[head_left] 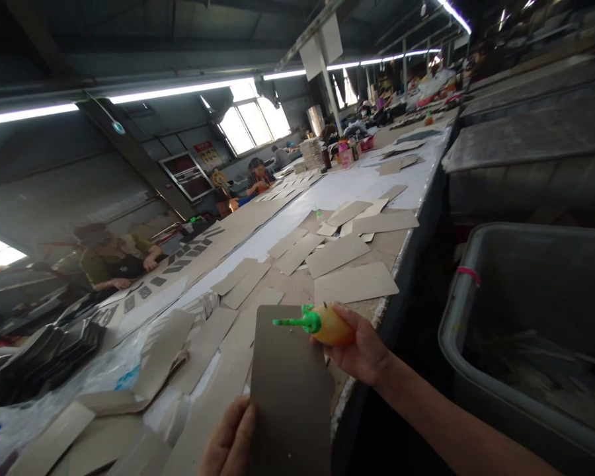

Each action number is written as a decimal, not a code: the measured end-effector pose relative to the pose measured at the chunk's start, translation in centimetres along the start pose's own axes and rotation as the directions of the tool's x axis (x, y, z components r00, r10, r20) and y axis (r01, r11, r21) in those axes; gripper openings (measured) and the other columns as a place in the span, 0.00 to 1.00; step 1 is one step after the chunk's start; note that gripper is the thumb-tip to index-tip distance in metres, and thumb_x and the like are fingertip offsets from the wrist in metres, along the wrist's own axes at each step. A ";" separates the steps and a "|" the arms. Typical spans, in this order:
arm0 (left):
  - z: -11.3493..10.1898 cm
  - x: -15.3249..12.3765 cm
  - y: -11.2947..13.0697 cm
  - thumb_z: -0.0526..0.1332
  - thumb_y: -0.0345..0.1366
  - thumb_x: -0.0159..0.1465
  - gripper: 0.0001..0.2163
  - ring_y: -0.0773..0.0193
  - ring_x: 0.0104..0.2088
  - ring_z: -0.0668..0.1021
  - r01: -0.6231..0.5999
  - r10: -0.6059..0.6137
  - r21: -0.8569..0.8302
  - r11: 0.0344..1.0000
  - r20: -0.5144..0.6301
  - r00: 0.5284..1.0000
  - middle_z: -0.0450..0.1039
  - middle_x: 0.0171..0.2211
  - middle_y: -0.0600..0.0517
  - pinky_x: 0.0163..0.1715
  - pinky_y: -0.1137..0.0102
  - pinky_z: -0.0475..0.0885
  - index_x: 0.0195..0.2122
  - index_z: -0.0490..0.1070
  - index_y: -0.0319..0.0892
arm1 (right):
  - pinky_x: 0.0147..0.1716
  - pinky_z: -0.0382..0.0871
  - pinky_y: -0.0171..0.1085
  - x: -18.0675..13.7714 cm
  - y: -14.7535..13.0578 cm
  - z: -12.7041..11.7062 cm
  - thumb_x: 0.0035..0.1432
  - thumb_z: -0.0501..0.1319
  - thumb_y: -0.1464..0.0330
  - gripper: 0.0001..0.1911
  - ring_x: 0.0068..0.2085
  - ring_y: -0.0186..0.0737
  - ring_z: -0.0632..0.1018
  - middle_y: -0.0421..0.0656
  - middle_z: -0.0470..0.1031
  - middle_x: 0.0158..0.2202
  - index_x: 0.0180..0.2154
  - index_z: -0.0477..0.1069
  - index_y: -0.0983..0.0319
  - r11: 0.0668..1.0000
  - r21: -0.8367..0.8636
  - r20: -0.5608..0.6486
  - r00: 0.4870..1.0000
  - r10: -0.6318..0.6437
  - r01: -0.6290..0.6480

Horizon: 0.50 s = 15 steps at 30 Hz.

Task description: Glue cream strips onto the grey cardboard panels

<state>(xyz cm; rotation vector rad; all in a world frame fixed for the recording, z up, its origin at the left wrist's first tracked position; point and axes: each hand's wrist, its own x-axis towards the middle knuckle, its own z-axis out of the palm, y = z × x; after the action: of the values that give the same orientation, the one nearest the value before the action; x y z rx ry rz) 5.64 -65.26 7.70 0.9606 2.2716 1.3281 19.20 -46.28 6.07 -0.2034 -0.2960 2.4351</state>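
My right hand (363, 350) is closed around a small yellow glue bottle (330, 325) whose green nozzle points left over a dark grey card sheet (290, 390). My left hand (229, 441) holds that sheet by its lower left edge, at the bottom of the view. The sheet is held upright above the near end of a long worktable (391, 254), just inside its right edge. Several tan card pieces (353, 283) lie flat on the table beyond the bottle.
A grey plastic bin (525, 330) stands on the floor right of the table. Stacks of dark pieces (44, 357) and plastic wrap lie at left. People sit along the table's far left side (116, 261). Bottles and card stacks (327, 153) crowd the far end.
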 end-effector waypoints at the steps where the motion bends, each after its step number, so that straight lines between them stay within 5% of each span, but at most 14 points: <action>1: 0.4 0.0 0.0 0.57 0.53 0.56 0.20 0.58 0.43 0.76 -0.015 0.014 -0.033 0.999 -0.024 1.000 0.76 0.41 0.52 0.41 0.70 0.71 0.43 0.69 0.45 | 0.29 0.70 0.37 -0.1 0.0 0.1 0.52 0.63 0.67 0.06 0.30 0.38 0.76 0.42 0.75 0.30 0.31 0.69 0.63 1.000 -0.008 -0.007 1.000 0.002 -0.002; 4: 1.5 0.3 0.6 0.57 0.51 0.58 0.23 0.56 0.48 0.74 -0.098 0.116 0.088 0.991 -0.224 0.968 0.71 0.50 0.48 0.45 0.64 0.70 0.51 0.62 0.47 | 0.29 0.70 0.37 -0.4 0.3 0.3 0.51 0.63 0.67 0.07 0.30 0.39 0.76 0.42 0.75 0.31 0.31 0.69 0.63 1.000 -0.022 -0.045 0.999 0.007 -0.008; 6: 2.0 0.6 1.4 0.58 0.48 0.59 0.19 0.55 0.50 0.72 -0.238 0.344 0.333 0.912 -0.310 0.886 0.68 0.51 0.47 0.48 0.61 0.68 0.49 0.65 0.48 | 0.29 0.71 0.37 -0.6 0.5 0.5 0.51 0.63 0.68 0.06 0.30 0.38 0.76 0.41 0.75 0.31 0.31 0.69 0.63 1.000 -0.023 -0.076 0.997 0.001 -0.003; 10: 2.9 1.6 2.8 0.59 0.37 0.60 0.10 0.57 0.43 0.71 -0.531 0.753 0.610 0.588 -0.174 0.635 0.70 0.41 0.45 0.45 0.63 0.68 0.42 0.70 0.42 | 0.30 0.72 0.38 -1.0 0.7 1.1 0.51 0.64 0.68 0.06 0.30 0.38 0.76 0.41 0.75 0.30 0.29 0.68 0.62 1.000 -0.018 -0.103 0.995 0.014 -0.016; 15: 3.5 2.5 3.7 0.59 0.31 0.61 0.09 0.62 0.38 0.71 -0.612 0.805 0.604 0.510 -0.084 0.587 0.68 0.36 0.49 0.39 0.69 0.69 0.43 0.71 0.41 | 0.30 0.72 0.38 -1.6 0.9 1.8 0.50 0.64 0.67 0.07 0.31 0.38 0.76 0.43 0.76 0.32 0.32 0.70 0.64 0.999 -0.025 -0.005 1.000 0.031 -0.031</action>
<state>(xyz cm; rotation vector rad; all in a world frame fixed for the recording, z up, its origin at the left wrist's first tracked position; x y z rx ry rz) 7.33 -60.04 9.26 2.2563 2.6928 1.2239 19.50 -48.30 7.67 -0.2263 -0.3230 2.4619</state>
